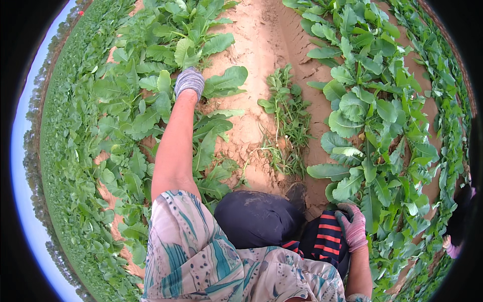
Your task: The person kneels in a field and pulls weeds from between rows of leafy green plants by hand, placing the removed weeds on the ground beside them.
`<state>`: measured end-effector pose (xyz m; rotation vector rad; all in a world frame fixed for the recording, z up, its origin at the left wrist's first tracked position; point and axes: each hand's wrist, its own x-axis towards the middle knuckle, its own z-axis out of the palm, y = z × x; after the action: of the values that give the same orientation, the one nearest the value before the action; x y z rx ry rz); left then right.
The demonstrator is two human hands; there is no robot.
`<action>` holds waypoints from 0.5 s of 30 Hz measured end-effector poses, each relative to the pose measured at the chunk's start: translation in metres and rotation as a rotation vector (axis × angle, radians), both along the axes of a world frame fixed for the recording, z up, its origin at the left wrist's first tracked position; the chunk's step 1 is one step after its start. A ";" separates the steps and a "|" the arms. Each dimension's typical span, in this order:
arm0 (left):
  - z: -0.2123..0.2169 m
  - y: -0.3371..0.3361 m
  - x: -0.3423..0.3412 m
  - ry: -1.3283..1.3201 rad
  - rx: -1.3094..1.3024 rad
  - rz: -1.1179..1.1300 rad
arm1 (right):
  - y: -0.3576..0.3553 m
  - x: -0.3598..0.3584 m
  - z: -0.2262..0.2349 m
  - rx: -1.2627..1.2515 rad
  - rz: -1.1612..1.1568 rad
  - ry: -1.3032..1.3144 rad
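My left hand (190, 83), in a grey knitted glove, reaches far forward into the row of broad-leaved green plants (183, 50) on the left. Its fingers are hidden among the leaves, so whether they grip a stem does not show. A wide leaf (226, 82) spreads just right of the glove. My right hand (352, 224), in a pink and grey glove, rests on my right knee over a red-and-black striped cloth (328, 236). Its fingers lie against the knee and hold nothing visible. Both dark-trousered knees are bent low in the furrow.
A heap of uprooted-looking weeds (289, 118) lies on the sandy furrow (251, 30) ahead of my knees. Another leafy crop row (362, 110) runs along the right. At the far right edge part of another person (455, 221) in dark clothing shows. Trees line the field's left edge.
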<state>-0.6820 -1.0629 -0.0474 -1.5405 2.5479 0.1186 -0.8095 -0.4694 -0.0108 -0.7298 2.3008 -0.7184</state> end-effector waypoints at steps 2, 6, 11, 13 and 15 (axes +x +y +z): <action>0.001 0.003 -0.002 -0.023 0.076 0.076 | 0.000 0.000 0.000 -0.001 0.009 0.012; 0.011 0.011 -0.011 0.230 0.008 0.213 | 0.000 0.000 0.000 0.015 0.007 0.008; 0.020 -0.002 -0.043 0.010 0.103 0.291 | 0.000 -0.002 -0.001 0.021 -0.016 -0.022; 0.018 -0.009 -0.048 -0.003 0.123 0.356 | 0.000 -0.002 -0.001 0.047 -0.019 -0.027; 0.014 -0.014 -0.045 0.011 0.095 0.310 | 0.000 -0.003 -0.002 0.027 -0.026 -0.030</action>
<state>-0.7267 -1.0770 -0.0339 -1.8873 2.2563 0.2811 -0.8127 -0.4691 -0.0125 -0.6732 2.2921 -0.7046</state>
